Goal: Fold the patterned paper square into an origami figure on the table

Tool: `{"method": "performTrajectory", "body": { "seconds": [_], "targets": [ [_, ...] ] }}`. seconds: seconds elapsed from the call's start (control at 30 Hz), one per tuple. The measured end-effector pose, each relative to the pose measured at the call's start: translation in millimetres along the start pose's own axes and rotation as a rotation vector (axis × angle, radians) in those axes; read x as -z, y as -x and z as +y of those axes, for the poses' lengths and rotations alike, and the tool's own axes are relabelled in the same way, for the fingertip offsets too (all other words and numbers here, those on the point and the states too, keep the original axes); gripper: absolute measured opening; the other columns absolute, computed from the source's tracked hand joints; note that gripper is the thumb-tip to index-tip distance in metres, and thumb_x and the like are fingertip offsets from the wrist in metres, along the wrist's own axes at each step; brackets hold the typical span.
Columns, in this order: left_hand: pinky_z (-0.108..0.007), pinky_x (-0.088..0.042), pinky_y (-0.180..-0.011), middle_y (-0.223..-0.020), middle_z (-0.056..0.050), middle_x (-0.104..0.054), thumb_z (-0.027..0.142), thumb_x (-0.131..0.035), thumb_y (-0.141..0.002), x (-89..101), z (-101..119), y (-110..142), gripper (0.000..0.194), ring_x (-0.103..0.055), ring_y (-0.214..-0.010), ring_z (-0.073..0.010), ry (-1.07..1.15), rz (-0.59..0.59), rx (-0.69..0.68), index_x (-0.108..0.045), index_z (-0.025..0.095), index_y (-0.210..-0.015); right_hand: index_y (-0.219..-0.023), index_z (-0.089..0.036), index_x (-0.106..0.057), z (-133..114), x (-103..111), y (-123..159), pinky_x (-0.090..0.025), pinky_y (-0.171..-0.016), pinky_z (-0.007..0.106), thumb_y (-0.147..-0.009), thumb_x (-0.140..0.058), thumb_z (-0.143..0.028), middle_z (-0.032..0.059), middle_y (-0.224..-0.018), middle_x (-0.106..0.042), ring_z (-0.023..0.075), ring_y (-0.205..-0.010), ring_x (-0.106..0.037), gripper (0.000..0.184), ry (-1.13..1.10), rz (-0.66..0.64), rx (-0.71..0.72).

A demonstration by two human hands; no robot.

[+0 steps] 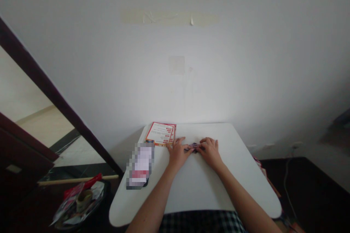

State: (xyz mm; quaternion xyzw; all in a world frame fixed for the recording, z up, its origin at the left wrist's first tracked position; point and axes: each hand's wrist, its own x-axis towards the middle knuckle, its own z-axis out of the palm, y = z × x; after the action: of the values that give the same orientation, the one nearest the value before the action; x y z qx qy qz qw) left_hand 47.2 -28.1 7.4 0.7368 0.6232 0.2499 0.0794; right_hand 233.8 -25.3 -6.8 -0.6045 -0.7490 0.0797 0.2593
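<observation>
A small, dark purple patterned strip (pixel 194 147), perhaps folded paper, lies low over the white table (pixel 201 185). Its exact kind is too small to make out. At its left end, the thumb and fingers of my left hand (pixel 177 153) press on it. My right hand (pixel 210 151) pinches the opposite end between thumb and index finger, other fingers raised and bent. Parts of the strip are hidden under my fingertips. Just beyond my left hand are printed sheets with red borders (pixel 160 131), close to its fingers.
A phone with a blurred screen (pixel 140 164) lies along the table's left side. The table's far edge meets a white wall (pixel 207 91). A full bin (pixel 82 204) stands on the floor at left, beside a doorway. A cable (pixel 286 174) hangs at right.
</observation>
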Motion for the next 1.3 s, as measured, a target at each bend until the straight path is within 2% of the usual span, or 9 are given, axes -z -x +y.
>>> {"method": "performTrajectory", "body": {
  "seconds": [0.43,0.8,1.17,1.3],
  "targets": [
    [-0.075,-0.009,-0.110,-0.146,0.004,-0.052,0.045,-0.072,-0.079,1.6,2.9,-0.5,0.013,-0.040,-0.135,-0.0313,0.027,0.010,0.029,-0.075,0.038,-0.090,-0.097,-0.030,-0.068,-3.6,1.3,-0.4,-0.016,-0.113,0.065,-0.093,-0.054,-0.047,0.0032,-0.125,-0.058,0.0278,-0.125,-0.043,0.023,0.070,-0.020,-0.014],
    [-0.075,-0.008,-0.110,-0.146,0.003,-0.051,0.043,-0.073,-0.079,0.7,4.3,-0.4,0.013,-0.038,-0.136,-0.0309,0.011,0.010,0.039,-0.075,0.042,-0.092,-0.094,-0.030,-0.070,-9.5,2.4,-2.9,-0.012,-0.114,0.064,-0.090,-0.057,-0.049,0.0019,-0.126,-0.056,0.0282,-0.127,-0.040,0.023,0.087,-0.035,-0.078],
    [-0.074,-0.008,-0.111,-0.149,0.004,-0.048,0.046,-0.072,-0.079,7.5,8.6,-2.4,0.016,-0.035,-0.139,-0.0318,-0.026,-0.069,0.075,-0.075,0.040,-0.093,-0.092,-0.029,-0.070,-11.8,3.8,-3.9,-0.013,-0.113,0.065,-0.089,-0.059,-0.049,0.0022,-0.126,-0.056,0.0291,-0.126,-0.040,0.022,0.077,-0.046,-0.104],
    [-0.075,-0.010,-0.110,-0.148,0.004,-0.049,0.045,-0.073,-0.078,4.6,7.2,-2.9,0.014,-0.036,-0.138,-0.0318,-0.026,-0.050,0.068,-0.075,0.039,-0.090,-0.093,-0.029,-0.070,-12.4,2.4,-4.3,-0.015,-0.113,0.065,-0.090,-0.058,-0.049,0.0035,-0.127,-0.056,0.0294,-0.125,-0.041,0.024,0.087,-0.043,-0.114]
  ]
}}
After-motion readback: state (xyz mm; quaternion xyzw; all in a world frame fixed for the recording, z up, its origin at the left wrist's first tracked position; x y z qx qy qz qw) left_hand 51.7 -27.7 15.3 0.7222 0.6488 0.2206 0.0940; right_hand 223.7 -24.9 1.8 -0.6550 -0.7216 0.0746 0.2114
